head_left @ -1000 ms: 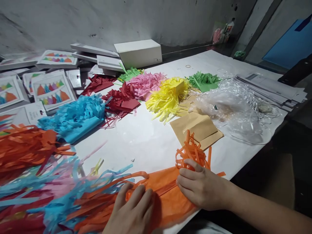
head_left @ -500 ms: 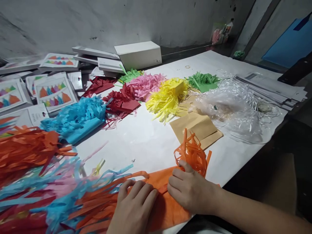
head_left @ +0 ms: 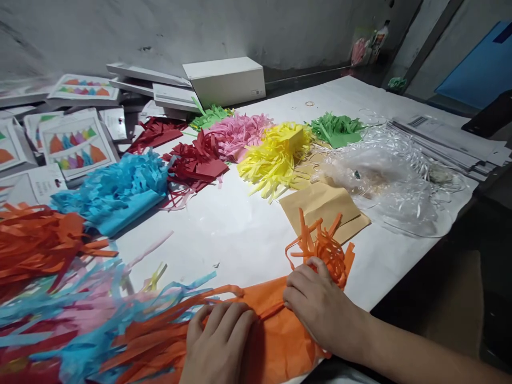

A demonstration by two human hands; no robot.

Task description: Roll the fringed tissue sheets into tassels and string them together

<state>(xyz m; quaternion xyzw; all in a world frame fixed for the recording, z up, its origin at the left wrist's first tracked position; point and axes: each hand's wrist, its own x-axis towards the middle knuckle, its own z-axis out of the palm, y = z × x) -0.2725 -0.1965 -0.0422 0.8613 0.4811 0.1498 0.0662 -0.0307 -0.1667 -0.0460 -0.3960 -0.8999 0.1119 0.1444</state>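
While both hands rest on it, the orange tissue paper lies at bottom centre!
Left hand and right hand, fingers bent and close together; whether either pinches the sheet, I cannot tell. White covering spreads across the table, the yellow fringed bundle mid-frame, clear plastic to the right, white box at the back, grey wall behind, blue panel upper right.
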